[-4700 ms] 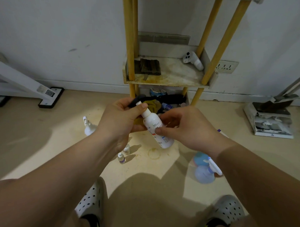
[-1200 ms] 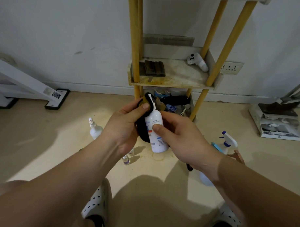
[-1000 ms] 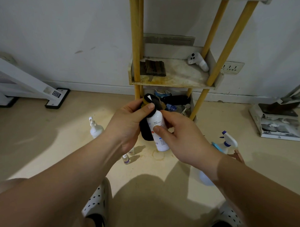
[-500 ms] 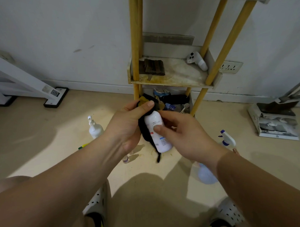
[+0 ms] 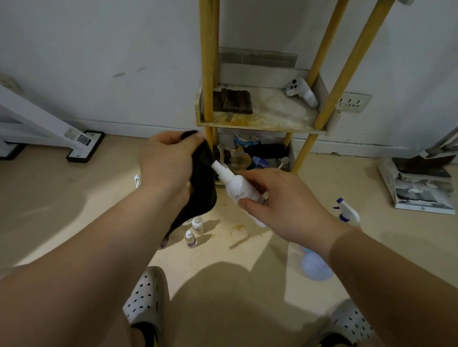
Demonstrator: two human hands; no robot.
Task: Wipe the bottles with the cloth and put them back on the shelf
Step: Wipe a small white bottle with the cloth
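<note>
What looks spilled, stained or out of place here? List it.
A brown ring stain marks the floor right of two small bottles, as if something leaked. The shelf is stained yellow-brown too. The small bottles and a spray bottle sit on the floor, off the shelf.

White bottle point(image 5: 239, 191), tilted, nozzle up-left, in right hand point(image 5: 283, 205); black cloth point(image 5: 204, 189) hanging from left hand point(image 5: 168, 162), just beside nozzle; two small bottles point(image 5: 190, 238) upright on floor; stained shelf point(image 5: 267, 120) behind.
</note>
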